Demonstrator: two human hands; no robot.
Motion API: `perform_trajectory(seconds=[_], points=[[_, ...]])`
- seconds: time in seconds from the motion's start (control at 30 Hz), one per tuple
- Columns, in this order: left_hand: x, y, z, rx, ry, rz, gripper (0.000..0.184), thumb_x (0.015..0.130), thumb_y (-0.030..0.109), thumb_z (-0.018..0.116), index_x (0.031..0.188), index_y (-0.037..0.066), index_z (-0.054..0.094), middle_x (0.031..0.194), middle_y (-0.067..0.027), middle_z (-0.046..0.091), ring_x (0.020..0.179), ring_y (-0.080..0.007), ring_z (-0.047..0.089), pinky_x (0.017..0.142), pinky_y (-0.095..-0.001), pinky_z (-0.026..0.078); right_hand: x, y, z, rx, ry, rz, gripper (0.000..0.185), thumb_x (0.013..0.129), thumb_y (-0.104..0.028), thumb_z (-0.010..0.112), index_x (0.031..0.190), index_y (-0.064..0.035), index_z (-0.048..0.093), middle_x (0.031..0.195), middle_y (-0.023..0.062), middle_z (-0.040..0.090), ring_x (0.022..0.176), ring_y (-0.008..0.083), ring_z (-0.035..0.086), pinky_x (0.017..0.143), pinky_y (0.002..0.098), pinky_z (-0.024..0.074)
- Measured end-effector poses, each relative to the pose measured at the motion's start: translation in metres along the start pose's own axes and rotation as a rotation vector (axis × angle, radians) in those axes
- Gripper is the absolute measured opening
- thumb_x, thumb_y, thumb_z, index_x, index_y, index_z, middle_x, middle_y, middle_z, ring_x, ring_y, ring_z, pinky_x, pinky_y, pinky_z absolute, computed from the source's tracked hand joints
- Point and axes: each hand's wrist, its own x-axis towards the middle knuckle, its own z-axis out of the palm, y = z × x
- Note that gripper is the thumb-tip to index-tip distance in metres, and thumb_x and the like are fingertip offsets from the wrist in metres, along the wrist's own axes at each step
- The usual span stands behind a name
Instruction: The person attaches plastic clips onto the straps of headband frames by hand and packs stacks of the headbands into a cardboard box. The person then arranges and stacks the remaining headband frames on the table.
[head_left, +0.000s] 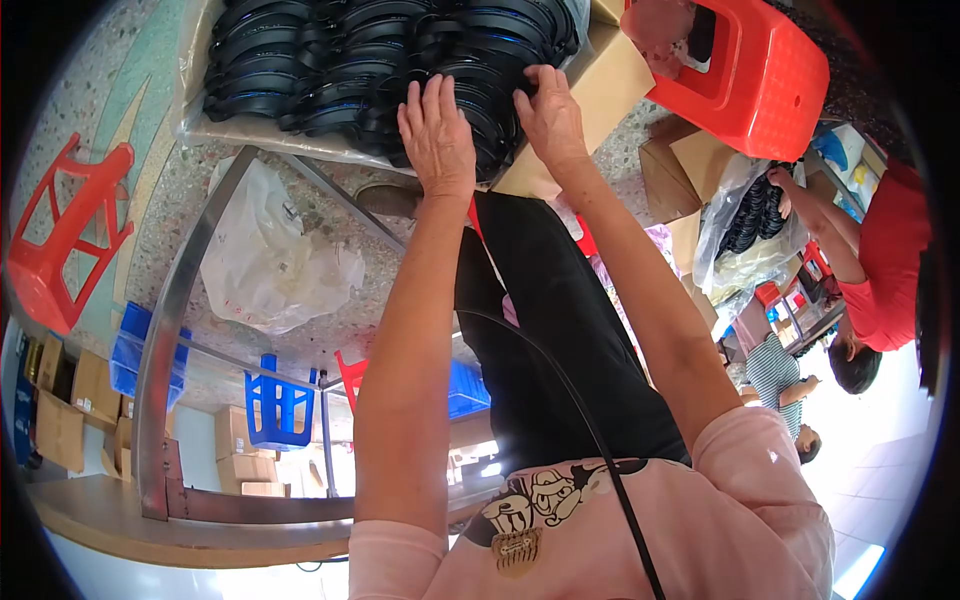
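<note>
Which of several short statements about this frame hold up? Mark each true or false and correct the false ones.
1. The left hand and right hand are both at the cardboard box of black items. True.
2. The wearer's trousers are white. False: they are black.
3. A red stool is at the picture's left. True.
4. The plastic bag on the floor is bright green. False: it is whitish and translucent.
5. A person in a red top is at the picture's right. True.

A speckled grey floor [160,235] bore a crumpled translucent plastic bag [280,265] and a red plastic stool [40,265]; the open brown cardboard box's [610,90] footing was hidden.
</note>
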Motion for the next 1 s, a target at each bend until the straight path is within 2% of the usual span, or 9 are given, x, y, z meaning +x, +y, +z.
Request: perform_trajectory(seconds=[0.03,0.13,0.23,0.37,0.47,0.77,0.9,0.93,1.0], points=[[0.003,-0.002,0.005,-0.011,0.009,0.064,0.051,0.093,0.016,0.065,0.143,0.01,0.053,0.147,-0.0054,0.052,0.143,-0.0298,0.043,0.121,-0.0486,0.031,0.002,0.0,0.003,-0.027,0.071,-0.05,0.027,0.087,-0.013,0.073,0.108,-0.0017,0.061,0.098,0.0184,0.069,0.094,0.0399,0.068,0.083,0.0464,0.0556],[0.016,0.0,0.006,-0.023,0.033,0.206,0.05,0.091,0.016,0.066,0.139,0.009,0.056,0.145,-0.0048,0.054,0.141,-0.0265,0.047,0.122,-0.0484,0.029,-0.01,0.005,0.025,-0.017,-0.044,0.029,0.026,0.086,-0.011,0.074,0.107,-0.0021,0.06,0.098,0.0172,0.068,0.096,0.0386,0.067,0.083,0.0456,0.0549],[0.022,0.004,0.01,-0.034,0.063,0.11,0.047,0.088,0.018,0.069,0.135,0.013,0.06,0.14,-0.005,0.056,0.137,-0.0281,0.048,0.118,-0.0475,0.033,-0.025,-0.008,0.023,0.067,-0.048,0.054,0.025,0.088,-0.012,0.073,0.107,-0.0021,0.06,0.098,0.0169,0.067,0.095,0.038,0.067,0.083,0.0456,0.0543],[0.014,0.005,0.007,-0.054,0.05,0.104,0.041,0.086,0.018,0.072,0.127,0.018,0.066,0.133,-0.0052,0.058,0.128,-0.0294,0.051,0.109,-0.0467,0.037,-0.035,0.001,0.018,0.084,-0.053,-0.093,0.019,0.092,-0.008,0.066,0.109,-0.0029,0.061,0.098,0.0173,0.066,0.094,0.0378,0.066,0.082,0.0459,0.054],[0.015,0.001,0.006,-0.038,0.059,0.11,0.038,0.085,0.017,0.072,0.122,0.02,0.069,0.128,-0.0048,0.059,0.123,-0.0288,0.052,0.105,-0.0471,0.038,-0.014,0.015,0.016,0.084,-0.063,-0.27,0.029,0.093,-0.003,0.061,0.121,-0.0067,0.063,0.098,0.0174,0.066,0.095,0.037,0.066,0.084,0.0453,0.0543],[0.008,0.002,-0.002,-0.061,0.065,0.068,0.038,0.085,0.018,0.072,0.122,0.02,0.068,0.129,-0.0048,0.058,0.123,-0.029,0.052,0.106,-0.0472,0.037,0.059,0.01,-0.002,-0.431,-0.744,-0.462,0.062,0.094,-0.006,0.053,0.153,-0.026,0.047,0.098,0.021,0.074,0.09,0.0384,0.074,0.079,0.0454,0.0602],[0.009,0.002,-0.001,-0.093,0.042,0.07,0.045,0.082,0.023,0.076,0.125,0.02,0.067,0.13,-0.0062,0.057,0.125,-0.0289,0.051,0.106,-0.0474,0.037,0.084,-0.007,0.019,-0.938,-0.953,-0.745,0.068,0.092,-0.009,0.063,0.156,-0.0191,0.043,0.102,0.0148,0.076,0.095,0.0335,0.076,0.079,0.0409,0.0618],[0.008,0.002,-0.004,-0.1,0.042,0.08,0.047,0.081,0.024,0.077,0.126,0.02,0.066,0.13,-0.0067,0.057,0.125,-0.0289,0.05,0.106,-0.0475,0.037,0.087,-0.009,0.018,-0.987,-0.947,-0.801,0.061,0.09,-0.012,0.068,0.149,-0.014,0.051,0.104,0.0093,0.077,0.096,0.031,0.076,0.079,0.0386,0.062],[0.005,0.001,-0.007,-0.106,0.033,0.101,0.054,0.078,0.027,0.08,0.13,0.02,0.064,0.131,-0.008,0.056,0.127,-0.0291,0.05,0.108,-0.0486,0.036,0.108,-0.009,0.013,-0.972,-1.023,-0.911,0.062,0.088,-0.013,0.071,0.147,-0.0132,0.053,0.096,0.0114,0.076,0.092,0.0306,0.076,0.076,0.0395,0.0613]])
